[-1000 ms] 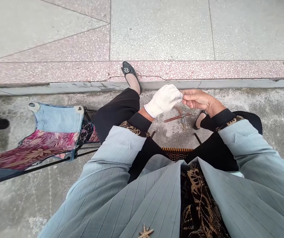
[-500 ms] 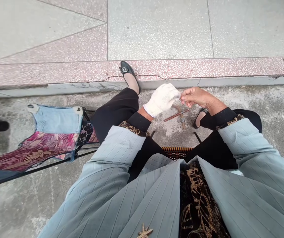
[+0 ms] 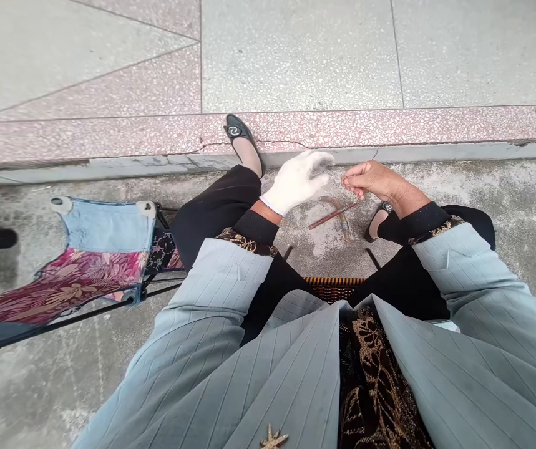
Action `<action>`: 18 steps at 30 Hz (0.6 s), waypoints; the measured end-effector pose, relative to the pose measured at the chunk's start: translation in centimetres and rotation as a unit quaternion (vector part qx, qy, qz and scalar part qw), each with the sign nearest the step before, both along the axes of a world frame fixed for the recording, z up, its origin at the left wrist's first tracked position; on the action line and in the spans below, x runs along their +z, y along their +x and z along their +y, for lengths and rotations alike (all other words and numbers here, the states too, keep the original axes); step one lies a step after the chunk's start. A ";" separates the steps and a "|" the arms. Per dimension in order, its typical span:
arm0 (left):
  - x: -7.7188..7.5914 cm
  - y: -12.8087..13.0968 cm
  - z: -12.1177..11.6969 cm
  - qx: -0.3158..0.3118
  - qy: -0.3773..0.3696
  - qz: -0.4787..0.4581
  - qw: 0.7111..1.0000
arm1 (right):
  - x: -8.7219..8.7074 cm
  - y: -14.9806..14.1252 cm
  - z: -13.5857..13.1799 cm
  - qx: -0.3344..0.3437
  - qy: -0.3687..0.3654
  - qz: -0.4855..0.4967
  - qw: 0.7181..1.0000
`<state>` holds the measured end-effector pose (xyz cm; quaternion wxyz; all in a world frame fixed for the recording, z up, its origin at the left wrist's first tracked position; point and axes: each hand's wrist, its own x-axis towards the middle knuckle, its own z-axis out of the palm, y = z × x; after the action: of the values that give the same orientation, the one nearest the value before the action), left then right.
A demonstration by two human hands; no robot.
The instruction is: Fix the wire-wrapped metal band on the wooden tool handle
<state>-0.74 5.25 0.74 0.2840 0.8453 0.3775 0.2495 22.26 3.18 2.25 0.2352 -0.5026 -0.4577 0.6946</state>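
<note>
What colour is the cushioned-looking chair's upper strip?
Light blue, like denim; the head view shows it.

Rod (image 3: 324, 220) lies before seat (image 3: 334, 290), chair (image 3: 103, 265) left.

A gap runs between the gloved left hand (image 3: 298, 182) and the right hand (image 3: 377, 184), open from above and toward the body. Below that gap, the crossed rusty rod (image 3: 326, 219) and curved piece (image 3: 344, 226) obstruct the way at ground level. The step (image 3: 296, 156) crosses beyond both hands. Left of the left hand, the left trouser leg (image 3: 221, 209) and left shoe (image 3: 239, 130) block low passage; the right shoe (image 3: 379, 223) stands below the right hand. Nearer the body, the woven seat (image 3: 336, 289) bars the space between the thighs.
</note>
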 end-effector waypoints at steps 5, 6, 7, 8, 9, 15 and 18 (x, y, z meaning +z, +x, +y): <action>-0.2 0.2 0.3 -0.088 0.095 0.051 0.990 | 0.1 0.2 0.1 -0.002 -0.042 0.004 0.999; -0.2 0.2 0.3 -0.098 0.097 0.057 0.989 | 0.2 0.2 0.1 0.002 -0.054 0.005 0.999; -0.3 0.3 0.3 -0.106 0.097 0.061 0.988 | 0.3 0.2 0.1 0.003 -0.065 0.006 0.998; -0.3 0.3 0.4 -0.112 0.098 0.064 0.987 | 0.4 0.1 0.1 0.004 -0.077 0.005 0.997; -0.4 0.3 0.4 -0.116 0.099 0.066 0.986 | 0.5 0.2 0.1 0.002 -0.087 0.004 0.996; -0.6 0.3 0.7 -0.126 0.109 0.053 0.985 | 0.4 0.5 0.1 0.006 -0.128 0.049 0.991; -0.5 0.3 0.7 -0.136 0.112 0.034 0.984 | 0.2 0.8 0.1 0.023 -0.138 0.068 0.988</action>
<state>-0.42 5.91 0.24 0.2056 0.9234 0.2378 0.2202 23.06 3.29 2.41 0.1785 -0.4711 -0.3516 0.7891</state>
